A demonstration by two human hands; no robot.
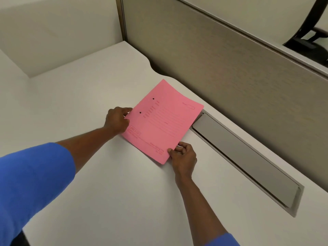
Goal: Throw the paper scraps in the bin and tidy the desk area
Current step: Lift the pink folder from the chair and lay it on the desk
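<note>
A pink file folder (163, 121) with printed lines and two punch holes lies on the white desk (88, 107), its far corner curling up slightly. My left hand (117, 121) grips its left edge with thumb and fingers. At the folder's near right corner, my right hand (182, 157) pinches the edge. No paper scraps and no bin are in view.
A grey cable tray lid (245, 157) is set into the desk along the right, just beside the folder. A beige cubicle partition (221, 59) rises behind it. A black chair base (305, 38) shows beyond the partition at top right.
</note>
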